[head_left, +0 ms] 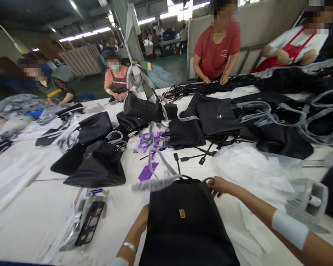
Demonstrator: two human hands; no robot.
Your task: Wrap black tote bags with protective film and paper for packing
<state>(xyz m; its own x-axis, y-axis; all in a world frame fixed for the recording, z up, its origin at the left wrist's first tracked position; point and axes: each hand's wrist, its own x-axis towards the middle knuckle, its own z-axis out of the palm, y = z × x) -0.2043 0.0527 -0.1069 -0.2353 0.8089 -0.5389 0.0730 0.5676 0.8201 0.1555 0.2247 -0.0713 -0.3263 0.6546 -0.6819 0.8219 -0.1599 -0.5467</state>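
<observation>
A black handbag (183,232) with a small gold clasp (182,213) stands upright right in front of me. A handle wrapped in clear plastic (155,183) flops out to the left of its top. My left hand (143,218) is against the bag's left side, its fingers hidden behind the edge. At the top right corner, my right hand (219,186) has its fingers curled closed around a thin dark strap (208,179) of the bag. Beyond the bag lie black tag straps (202,159) and purple sheets (148,171).
More black handbags (100,162) lie across the white table (13,236). A tool packet (90,223) is at left. Clear plastic bags (246,170) and a grey plastic holder (310,199) are at right. Co-workers (218,48) stand along the far side beside a strap heap (238,82).
</observation>
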